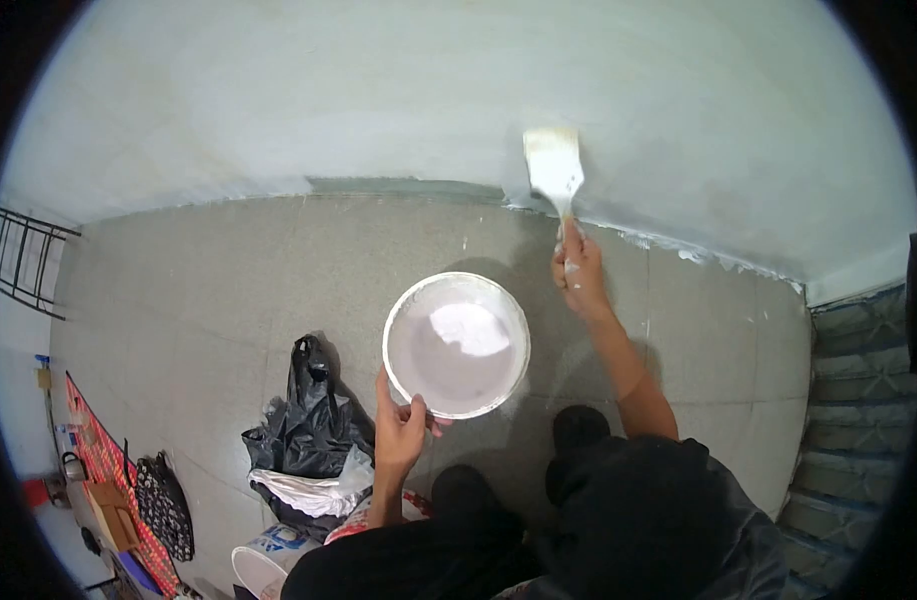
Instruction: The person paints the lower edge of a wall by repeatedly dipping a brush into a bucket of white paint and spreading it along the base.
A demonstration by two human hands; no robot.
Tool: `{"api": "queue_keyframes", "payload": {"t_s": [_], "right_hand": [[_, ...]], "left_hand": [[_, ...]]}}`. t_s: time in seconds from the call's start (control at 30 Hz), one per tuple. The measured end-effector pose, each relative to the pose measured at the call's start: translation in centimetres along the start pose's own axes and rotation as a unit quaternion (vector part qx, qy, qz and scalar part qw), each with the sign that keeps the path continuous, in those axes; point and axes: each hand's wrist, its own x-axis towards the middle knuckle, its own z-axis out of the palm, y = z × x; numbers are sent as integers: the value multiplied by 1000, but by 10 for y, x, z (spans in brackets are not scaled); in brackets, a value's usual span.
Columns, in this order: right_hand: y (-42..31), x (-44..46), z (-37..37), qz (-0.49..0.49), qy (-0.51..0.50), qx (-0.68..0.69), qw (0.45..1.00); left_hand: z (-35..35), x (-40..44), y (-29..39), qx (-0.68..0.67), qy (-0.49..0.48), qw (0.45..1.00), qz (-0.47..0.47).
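My right hand (581,272) is closed round the handle of a wide paintbrush (555,165), its white-coated bristles up against the pale wall (378,100). My left hand (400,432) grips the near rim of a round white bucket (390,350), thumb over the edge and fingers beneath. Pale, whitish paint (448,365) lies inside, with a bright reflection on its surface. Along the foot of the wall, left of the brush, runs a darker grey-green strip (408,187). White splashes mark the floor edge to the right of the brush.
Black plastic bags (313,430) and a second bucket (263,560) stand left of my legs. A metal rack (28,260) is at the far left. A red patterned cloth (98,440) with a box (113,515) and a bag (165,505) lies lower left. A metal shutter (848,430) borders the right.
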Motion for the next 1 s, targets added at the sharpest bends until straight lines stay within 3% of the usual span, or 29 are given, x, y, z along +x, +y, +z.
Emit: {"api": "queue_keyframes", "payload": {"t_s": [0.2,0.4,0.77,0.9,1.0], "right_hand": [[60,15,-24,73,39,-59,995],[77,14,-22,168,54,-6,984],[108,37,-32,250,77,121,958],[93,41,-28,240,75,173,952],[37,50,-18,223,38,197,954]], "left_hand": [[0,-1,2,-3,-6,1000,-6],[1,-1,3,2,-1,1000,0],[-1,1,0,0,-6,1000,-13],[1,1,1,-9,-12,1000,-3],[1,0,3,-3,-13,1000,-2]]}}
